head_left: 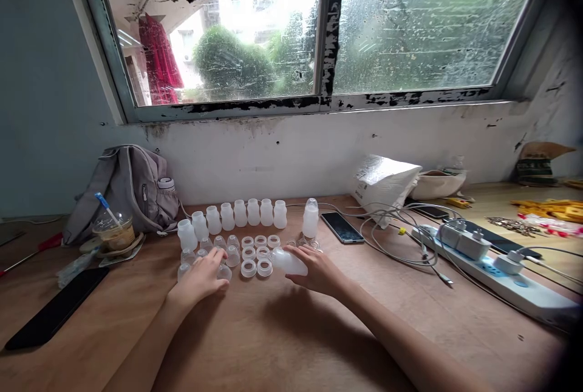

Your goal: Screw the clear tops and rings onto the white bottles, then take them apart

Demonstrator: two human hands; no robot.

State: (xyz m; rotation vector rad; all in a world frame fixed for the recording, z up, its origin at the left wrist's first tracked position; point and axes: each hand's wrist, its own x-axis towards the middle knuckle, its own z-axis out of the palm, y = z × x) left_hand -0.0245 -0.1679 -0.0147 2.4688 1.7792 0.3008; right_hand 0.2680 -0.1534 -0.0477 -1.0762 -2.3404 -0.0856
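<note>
My right hand [314, 267] is closed around a translucent white baby bottle [294, 263], which is tipped sideways with its narrower end pointing left. My left hand [204, 273] is over a group of clear dome caps [232, 255] at the left. Its thumb and fingers are apart, on either side of one dome cap [224, 272]; whether they touch it I cannot tell. Between my hands several white screw rings [248, 268] lie in rows. Bottle bodies [226, 216] stand upright in a bent line behind them. One capped bottle [310, 219] stands behind my right hand.
A phone [342, 227] and tangled cables [387, 240] lie to the right, beside a power strip [496, 270]. On the left are a drink cup [113, 233], a black flat object [57, 308] and a grey backpack [130, 192]. A white pouch [385, 179] leans near the wall.
</note>
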